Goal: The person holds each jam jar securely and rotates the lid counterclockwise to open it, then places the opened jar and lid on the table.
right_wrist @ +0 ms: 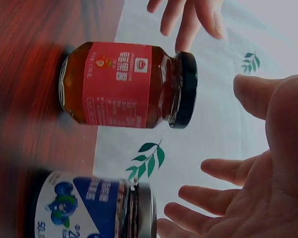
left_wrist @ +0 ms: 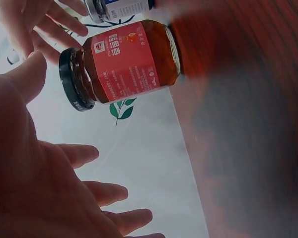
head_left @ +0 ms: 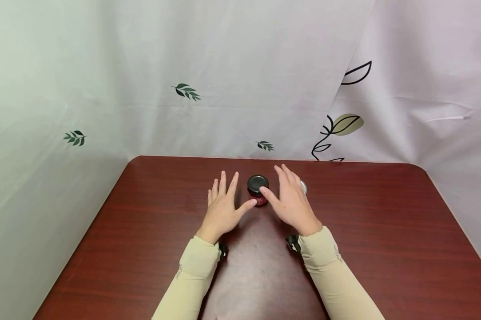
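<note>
A jam jar with a black lid and red label [right_wrist: 116,84] stands upright on the table, between the two hands in the head view. My left hand [head_left: 221,209] spreads its fingers just left of the jar, thumb towards it and nothing in the grasp. On the other side, my right hand [head_left: 292,200] is also spread, its thumb overlapping the lid's edge in the head view. A second jar, with a blue and white blueberry label [right_wrist: 79,208] and silver lid, stands right of the first; in the head view the right hand mostly hides it.
The dark red-brown wooden table [head_left: 144,249] has rounded far corners. Behind it and at both sides hangs a pale cloth [head_left: 232,53] printed with green leaves. Both forearms in cream sleeves [head_left: 344,280] reach over the near part of the table.
</note>
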Available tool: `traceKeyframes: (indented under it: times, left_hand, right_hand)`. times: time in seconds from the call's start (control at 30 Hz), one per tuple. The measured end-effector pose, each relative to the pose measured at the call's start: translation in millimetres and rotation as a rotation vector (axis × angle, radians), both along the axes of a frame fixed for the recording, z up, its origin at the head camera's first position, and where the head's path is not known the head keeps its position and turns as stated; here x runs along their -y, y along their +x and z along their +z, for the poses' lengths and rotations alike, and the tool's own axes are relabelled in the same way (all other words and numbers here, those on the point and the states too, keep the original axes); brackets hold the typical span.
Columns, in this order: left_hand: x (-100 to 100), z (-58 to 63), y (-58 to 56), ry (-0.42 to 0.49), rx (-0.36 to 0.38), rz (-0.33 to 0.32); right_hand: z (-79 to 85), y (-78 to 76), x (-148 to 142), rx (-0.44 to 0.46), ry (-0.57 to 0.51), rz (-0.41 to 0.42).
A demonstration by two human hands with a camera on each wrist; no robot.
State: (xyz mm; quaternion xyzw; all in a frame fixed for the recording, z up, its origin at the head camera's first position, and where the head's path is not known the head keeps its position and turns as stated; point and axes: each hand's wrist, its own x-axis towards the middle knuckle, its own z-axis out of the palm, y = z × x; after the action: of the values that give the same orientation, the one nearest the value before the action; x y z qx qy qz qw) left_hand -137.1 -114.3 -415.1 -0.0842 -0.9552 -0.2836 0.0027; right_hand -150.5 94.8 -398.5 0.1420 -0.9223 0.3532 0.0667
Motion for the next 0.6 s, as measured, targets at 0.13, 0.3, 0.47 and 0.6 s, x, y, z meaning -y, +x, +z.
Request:
traceKeyframes:
  times: [0.13, 0.3, 0.47, 0.6]
  left_hand:
    - [-2.1, -1.3, -1.3, 0.021, 0.007, -0.004]
    - [-5.0, -1.5, -3.2, 0.036, 0.02, 0.003]
    - [-9.4, -3.0, -5.8, 0.056, 0.037, 0.02]
    - [-12.4, -5.1, -7.0, 0.061, 0.047, 0.018]
  right_hand:
    - [-1.0, -0.7, 3.7, 0.005, -0.007, 0.009]
    - [-2.4, -1.0, 7.0, 0.023, -0.002, 0.014]
    - [-3.1, -1.1, 11.4, 0.009, -0.004, 0.034]
    - [-4.4, -1.4, 15.0, -0.003, -0.006, 0.046]
